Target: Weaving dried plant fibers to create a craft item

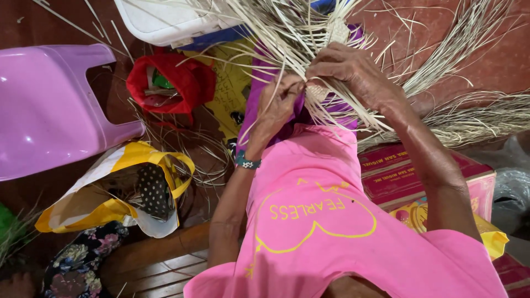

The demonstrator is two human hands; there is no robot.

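— Straw-pale strips everywhere! Both hands are working a woven piece [320, 91] held just above the pink shirt [314, 209], loose strands [287, 27] fanning up and away from it, long ends pointing toward the white tub [165, 22].

— And the fingers?

— Left hand [279, 102] curled tight, pinching strips at the piece's left edge; a beaded bracelet [247, 161] on that wrist. Right hand [353, 69] draped over the piece from above, fingers closed on it. The small woven patch sits right between the two hands, mostly hidden; its exact shape I can't quite make out.

— Texture?

— Flat, dry, ribbon-like fibres, stiff enough to spray outward. More lie in a bundle [480, 116] right of the piece, running sideways.

— Around it?

— Left of the piece, a crumpled red bag [182, 77], a glossy lilac plastic chair [44, 105] beyond, and a yellow-and-white bag [110, 209] below that. A red cardboard box [397, 176] sits under the right forearm.
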